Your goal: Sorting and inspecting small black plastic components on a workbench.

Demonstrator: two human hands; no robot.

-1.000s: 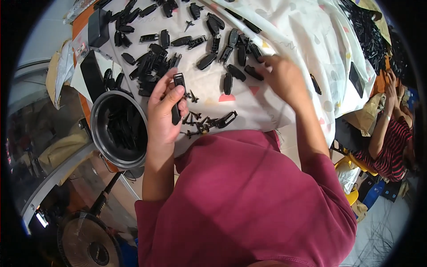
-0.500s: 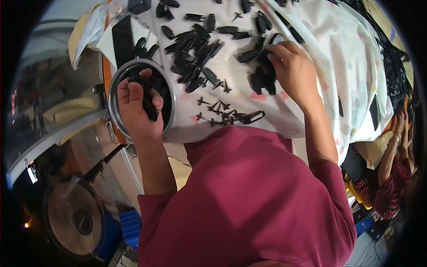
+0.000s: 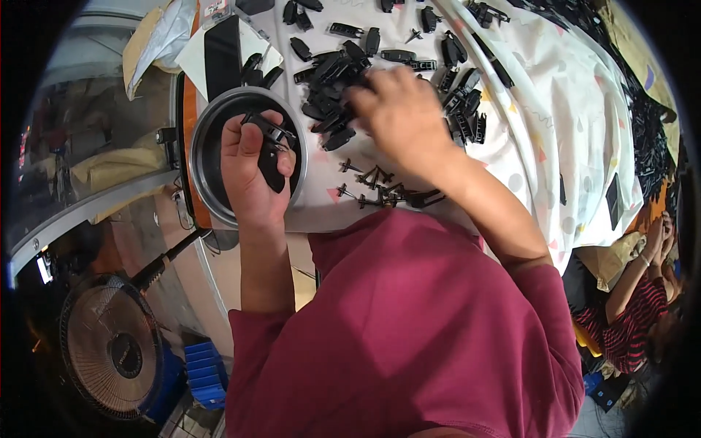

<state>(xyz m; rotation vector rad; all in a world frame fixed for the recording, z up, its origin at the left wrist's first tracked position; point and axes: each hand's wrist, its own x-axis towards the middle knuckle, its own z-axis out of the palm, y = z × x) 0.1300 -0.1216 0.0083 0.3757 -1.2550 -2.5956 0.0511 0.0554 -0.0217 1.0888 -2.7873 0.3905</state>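
Head view.

Left hand (image 3: 257, 164), one: above the steel bowl, grip pinching a black clip (image 3: 272, 169) between thumb and fingers; whether one piece or two, cannot tell.

Right hand (image 3: 405, 120), one: blurred, over the right side of the central pile (image 3: 332, 135); cannot tell whether its grip is spread or pinching anything.

Obstructions: the right hand hides part of the pile; the left covers part of the bowl's inside.

Steel bowl (image 3: 195, 157), one: round, at the table's left edge.

White sheet (image 3: 193, 55), one: far-left corner of the table, bearing one black slab (image 3: 223, 58); three black parts (image 3: 253, 63) at its near corner.

Small black pins (image 3: 374, 177): a loose group by the near edge, overlapping, uncountable. One cross-shaped piece (image 3: 415, 34) toward the far edge.

Second cluster (image 3: 460, 95) of black parts: just right of the right hand, overlapping, uncountable.

Surface: table (image 3: 190, 109), wooden edge exposed at left, under a pale patterned cloth (image 3: 529, 179), rucked along the right.

Room: one round fan (image 3: 113, 347) and one blue container (image 3: 206, 374), lower left; one co-worker in a striped top (image 3: 637, 328), beyond the right edge.
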